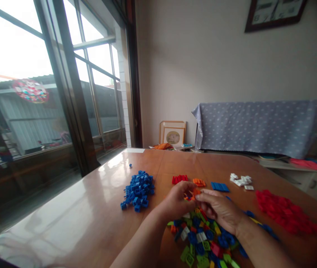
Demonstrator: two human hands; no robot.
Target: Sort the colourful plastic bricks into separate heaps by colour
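Above a mixed pile of colourful toy building bricks (201,237), my two hands meet. An orange toy brick (196,192) shows between the fingertips. My left hand (178,199) is closed in a pinch on its left side, and the fingers of my right hand (222,209) close on it from the right. Fingers hide much of the brick, so its shape is unclear. Just beyond the hands lie a red row of bricks (180,179), a small orange group (199,182) and a blue row (219,187).
A heap of blue bricks (139,190) lies to the left, with one blue piece (130,165) behind it. White bricks (241,180) and a large red heap (285,211) occupy the right side of the glossy wooden table (91,216). A cloth-covered object (256,126) stands beyond.
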